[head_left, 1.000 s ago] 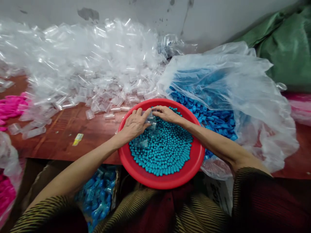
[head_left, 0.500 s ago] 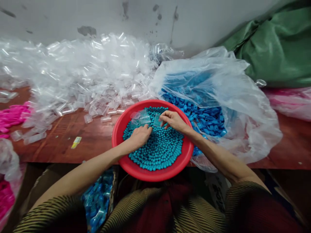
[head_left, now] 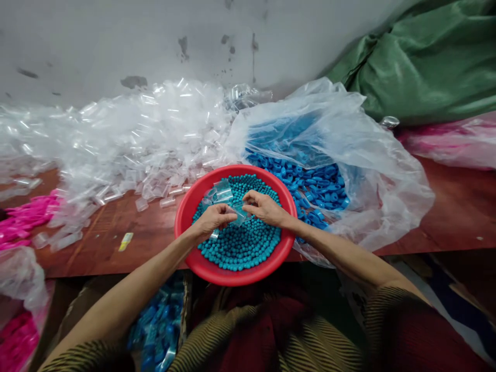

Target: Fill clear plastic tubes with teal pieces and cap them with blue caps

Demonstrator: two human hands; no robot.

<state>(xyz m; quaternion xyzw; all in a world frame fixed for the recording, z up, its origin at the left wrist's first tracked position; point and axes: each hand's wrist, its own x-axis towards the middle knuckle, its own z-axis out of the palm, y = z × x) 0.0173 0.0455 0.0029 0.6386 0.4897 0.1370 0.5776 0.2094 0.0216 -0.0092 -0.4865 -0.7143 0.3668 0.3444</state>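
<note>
A red basin [head_left: 180,219] full of small turquoise beads [head_left: 248,248] sits at the table's front edge. Over the beads, my left hand [head_left: 214,219] pinches a small clear plastic container [head_left: 239,216], held at a tilt. Just beside it is my right hand [head_left: 265,207], its thumb and fingertips pressed together close to the container. Whatever is between those fingertips is too small to make out. A few more clear containers [head_left: 222,191] lie on the beads at the basin's back left, beyond my left hand.
A large heap of clear containers [head_left: 155,129] covers the back left of the red-brown table [head_left: 101,248]. At right, a plastic bag [head_left: 395,191] spills blue pieces [head_left: 321,186]. Pink pieces [head_left: 27,219] lie far left. Below the table stands a box of blue items [head_left: 158,320].
My hands have come closer together. The clear container that was at my right fingertips is now in my left hand. The camera view has shifted a little.
</note>
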